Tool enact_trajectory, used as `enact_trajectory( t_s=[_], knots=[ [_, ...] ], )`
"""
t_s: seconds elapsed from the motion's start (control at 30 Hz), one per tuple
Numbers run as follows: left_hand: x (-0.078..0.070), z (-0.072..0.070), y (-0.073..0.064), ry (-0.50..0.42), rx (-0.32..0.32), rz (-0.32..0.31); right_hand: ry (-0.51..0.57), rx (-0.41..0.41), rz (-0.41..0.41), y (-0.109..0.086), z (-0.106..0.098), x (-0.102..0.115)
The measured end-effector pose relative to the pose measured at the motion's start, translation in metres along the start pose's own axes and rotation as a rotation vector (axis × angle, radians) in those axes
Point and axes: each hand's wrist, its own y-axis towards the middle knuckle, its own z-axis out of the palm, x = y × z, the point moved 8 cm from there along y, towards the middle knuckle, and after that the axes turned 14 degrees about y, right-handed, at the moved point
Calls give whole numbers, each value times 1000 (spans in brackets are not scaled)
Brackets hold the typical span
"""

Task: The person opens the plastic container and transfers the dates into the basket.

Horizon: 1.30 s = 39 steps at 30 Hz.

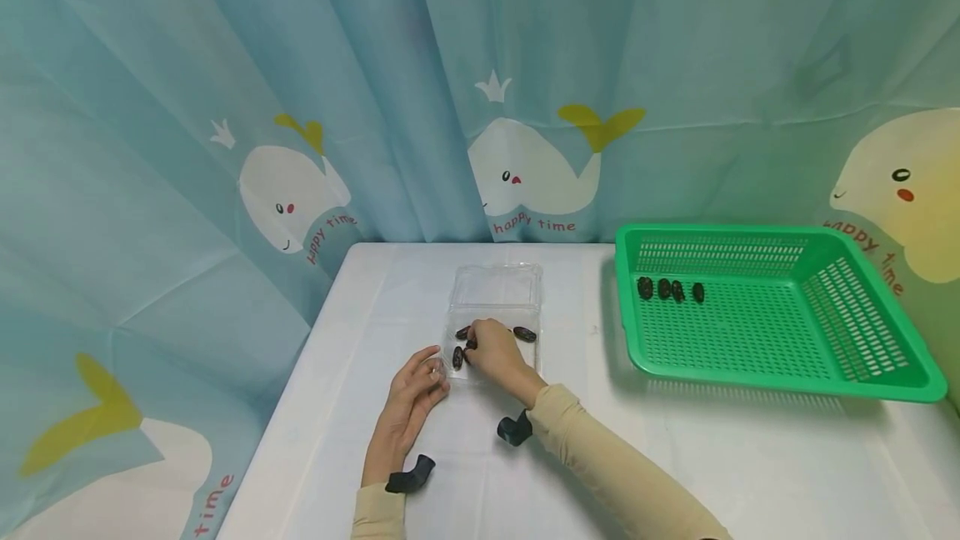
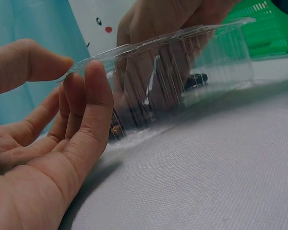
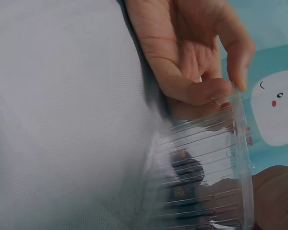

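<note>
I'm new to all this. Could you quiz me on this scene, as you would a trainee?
1. Which hand pinches the rim of the clear box: (a) left or (b) right?
2. True or false: the right hand is inside the green basket.
3. Fill in: in the head view, the green basket stands to the ___ of the clear box.

Key:
1: (a), the left hand.
2: False; it is in the clear box.
3: right.
</note>
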Motion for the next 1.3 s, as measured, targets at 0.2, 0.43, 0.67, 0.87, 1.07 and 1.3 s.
enact_trajectory(
  t_s=[0.2, 0.43, 0.67, 0.87, 1.07, 1.3],
  knots=[
    [-1, 0, 0, 1, -3, 1, -31, -7, -33, -1, 0, 3],
    [2, 0, 0, -20, 1, -11, -11, 1, -17, 2, 1, -1],
    [1, -1, 0, -12, -1, -12, 0, 5, -10, 2, 0, 1],
    [1, -1, 0, -14, -3, -13, 20, 9, -11, 3, -1, 1],
    [1, -1, 0, -16, -5, -15, 65, 8, -2, 3, -1, -3],
    [1, 0, 0, -20, 0, -11, 78, 4, 7, 4, -2, -5]
  ],
)
